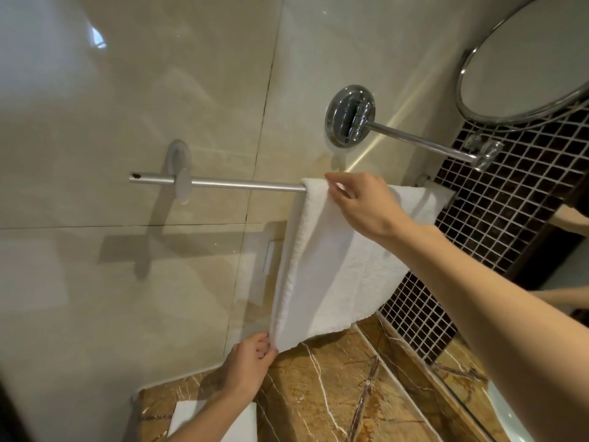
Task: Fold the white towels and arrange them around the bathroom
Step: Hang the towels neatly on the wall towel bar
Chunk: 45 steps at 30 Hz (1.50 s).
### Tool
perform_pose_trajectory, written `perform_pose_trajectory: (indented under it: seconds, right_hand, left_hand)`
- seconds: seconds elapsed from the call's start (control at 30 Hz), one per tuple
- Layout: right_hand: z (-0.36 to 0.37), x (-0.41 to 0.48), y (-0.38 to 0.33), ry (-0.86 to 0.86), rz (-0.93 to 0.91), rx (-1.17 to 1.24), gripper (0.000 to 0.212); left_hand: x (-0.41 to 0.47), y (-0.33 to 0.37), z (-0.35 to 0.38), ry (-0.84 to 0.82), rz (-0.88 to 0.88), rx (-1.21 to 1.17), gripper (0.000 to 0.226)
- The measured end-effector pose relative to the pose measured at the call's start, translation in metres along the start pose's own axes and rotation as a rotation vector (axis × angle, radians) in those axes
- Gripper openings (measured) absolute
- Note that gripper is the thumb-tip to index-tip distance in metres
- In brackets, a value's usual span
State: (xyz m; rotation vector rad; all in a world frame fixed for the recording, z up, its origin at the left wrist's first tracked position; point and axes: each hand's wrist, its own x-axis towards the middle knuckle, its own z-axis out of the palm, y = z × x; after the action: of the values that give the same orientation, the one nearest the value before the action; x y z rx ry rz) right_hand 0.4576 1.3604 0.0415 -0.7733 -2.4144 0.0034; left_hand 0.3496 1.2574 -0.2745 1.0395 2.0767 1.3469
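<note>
now, mid-hanging, the white towel [334, 266] drapes over the rail [242, 185] at its right end. the right hand [366, 202] pinches the top fold and the left hand [251, 362] pinches the near lower corner. next, probably a gentle tug to level the edges.

Bar [248, 185] rt end behind towel [344, 266]

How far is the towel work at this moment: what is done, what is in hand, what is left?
Done: one white towel is folded and hangs over the rail. In hand: the right hand pinches its top at the rail and the left hand pinches its lower corner, probably to straighten it. Left: a flat white thing, maybe another towel, lies on the counter.
</note>
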Motion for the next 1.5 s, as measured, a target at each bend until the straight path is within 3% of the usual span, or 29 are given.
perform_pose_trajectory:
  seconds: [0.1, 0.27, 0.73, 1.03, 1.17, 1.5]
  right_hand:
    - [0.006, -0.019, -0.003, 0.008, 0.010, 0.039, 0.030]
    - [0.010, -0.053, -0.012, -0.041, 0.062, 0.009, 0.052]
    - [0.020, -0.149, -0.076, -0.348, 0.242, -0.034, 0.053]
    - [0.017, -0.253, -0.127, -0.384, 0.359, -0.013, 0.054]
    - [0.030, -0.304, -0.139, -0.431, 0.420, 0.016, 0.053]
    - [0.075, -0.436, -0.139, -0.673, 0.612, 0.103, 0.054]
  left_hand:
    - [-0.004, -0.004, -0.014, 0.017, -0.005, 0.030, 0.035]
    - [-0.015, 0.000, -0.046, 0.009, -0.003, 0.049, 0.035]
    - [-0.075, 0.018, -0.122, 0.009, 0.103, 0.059, 0.036]
    - [-0.163, -0.003, -0.135, -0.072, 0.120, -0.013, 0.033]
    - [-0.195, -0.022, -0.134, -0.113, 0.065, -0.026, 0.031]
    - [-0.284, -0.065, -0.101, -0.341, -0.107, 0.070, 0.058]
